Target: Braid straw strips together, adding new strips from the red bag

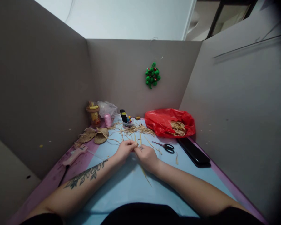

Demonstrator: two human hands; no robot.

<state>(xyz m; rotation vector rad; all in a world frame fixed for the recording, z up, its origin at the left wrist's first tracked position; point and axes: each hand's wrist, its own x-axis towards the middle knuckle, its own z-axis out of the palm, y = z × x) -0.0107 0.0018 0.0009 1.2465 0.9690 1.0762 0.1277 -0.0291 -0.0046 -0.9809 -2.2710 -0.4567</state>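
Note:
My left hand (125, 148) and my right hand (147, 157) meet over the middle of the table, fingertips together. Both are closed on pale straw strips (145, 177); one end hangs toward me below my right hand, and other ends stick up beyond my fingers. The part between the fingertips is mostly hidden by my hands. Loose straw (144, 129) lies scattered just behind them. To the right of my right hand are black-handled scissors (166, 147), blades pointing left. Left of my hands sits a small woven straw piece (101, 136), hollow, beside a flatter woven piece (87, 135).
A pink glue gun (75, 155) lies at left with its cord. Behind stand a pink thread spool (108, 120), a lidded cup (93, 115) and a small container (127, 123). A red plastic bag (159, 121) holds straw. A black case (194, 153) lies at right. Grey panels enclose the table.

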